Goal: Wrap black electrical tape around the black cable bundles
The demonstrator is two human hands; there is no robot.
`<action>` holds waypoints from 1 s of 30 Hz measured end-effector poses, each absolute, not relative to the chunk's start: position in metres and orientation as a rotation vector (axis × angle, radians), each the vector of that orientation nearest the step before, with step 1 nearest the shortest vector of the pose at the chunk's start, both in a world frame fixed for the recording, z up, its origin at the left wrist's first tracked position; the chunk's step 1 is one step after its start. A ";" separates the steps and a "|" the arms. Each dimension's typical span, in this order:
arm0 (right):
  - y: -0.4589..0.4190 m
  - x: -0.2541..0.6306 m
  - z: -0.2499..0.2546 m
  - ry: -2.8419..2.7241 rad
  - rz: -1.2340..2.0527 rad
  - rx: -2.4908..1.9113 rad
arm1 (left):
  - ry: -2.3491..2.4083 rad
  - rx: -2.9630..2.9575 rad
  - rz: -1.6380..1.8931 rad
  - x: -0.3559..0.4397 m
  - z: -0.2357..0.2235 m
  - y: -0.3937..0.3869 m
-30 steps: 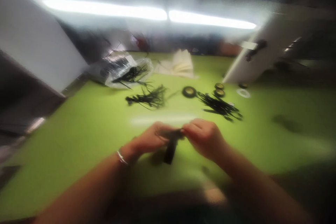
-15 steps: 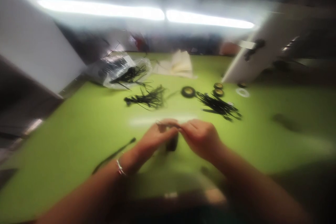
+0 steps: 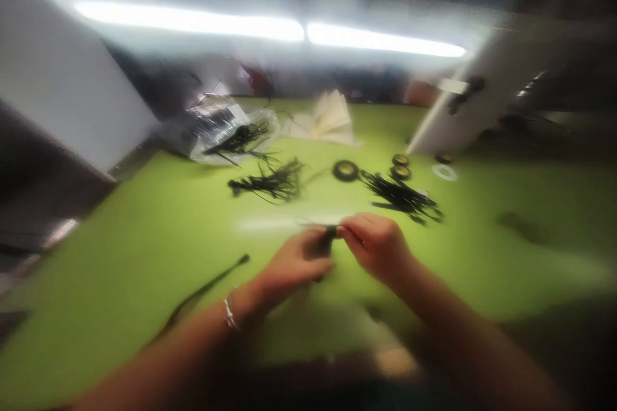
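Both hands meet over the middle of the table. My left hand point(image 3: 296, 260) is curled around a dark, blurred, blocky object point(image 3: 322, 245) whose kind I cannot make out. A thin black cable point(image 3: 331, 230) spans the gap between the hands, and a fine strand sticks out left above my left fingers. My right hand point(image 3: 376, 241) is closed, its thumb and forefinger pinching the right end of this cable. Its other fingers are folded in. Beside my left forearm lies another black cable point(image 3: 207, 284) with a small plug at its tip.
On the green table point(image 3: 144, 237) lie a loose cable bunch point(image 3: 267, 181) and a denser cable bundle point(image 3: 402, 196). Black tape rolls point(image 3: 346, 171) and a white ring point(image 3: 444, 172) sit nearby. Farther back are a plastic bag point(image 3: 212, 131) of cables and pale papers point(image 3: 330, 119). White panels point(image 3: 450, 112) flank the table.
My left hand has shifted slightly down and its thumb has moved off the cable. The dark object has risen into its grasp. My right hand has moved slightly right, still pinching.
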State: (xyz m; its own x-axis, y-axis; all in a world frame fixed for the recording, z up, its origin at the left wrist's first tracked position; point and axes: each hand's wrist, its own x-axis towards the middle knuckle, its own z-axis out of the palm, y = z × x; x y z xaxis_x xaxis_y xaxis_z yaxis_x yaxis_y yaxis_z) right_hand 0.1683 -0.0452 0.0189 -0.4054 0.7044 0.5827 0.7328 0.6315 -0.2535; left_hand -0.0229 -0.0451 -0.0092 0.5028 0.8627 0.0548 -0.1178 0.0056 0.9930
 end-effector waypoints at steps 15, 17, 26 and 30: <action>-0.051 0.148 0.020 -2.292 -0.336 -1.050 | 0.916 0.923 0.980 -0.023 0.001 -0.051; -0.051 0.148 0.019 -2.297 -0.351 -1.052 | 0.921 0.884 0.985 -0.024 0.002 -0.050; -0.048 0.154 0.013 -2.262 0.191 -1.071 | 1.020 1.187 0.968 -0.028 0.003 -0.045; -0.047 0.155 0.012 -2.326 0.215 -1.109 | 1.051 1.327 1.026 -0.027 0.006 -0.046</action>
State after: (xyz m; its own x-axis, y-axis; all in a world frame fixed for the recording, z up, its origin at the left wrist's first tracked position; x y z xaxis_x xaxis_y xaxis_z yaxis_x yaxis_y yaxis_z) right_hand 0.1550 -0.0466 0.0119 -0.5090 0.7574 0.4089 0.6697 0.6470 -0.3646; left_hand -0.0269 -0.0464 0.0062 0.2306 0.9731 -0.0017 0.0216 -0.0034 0.9998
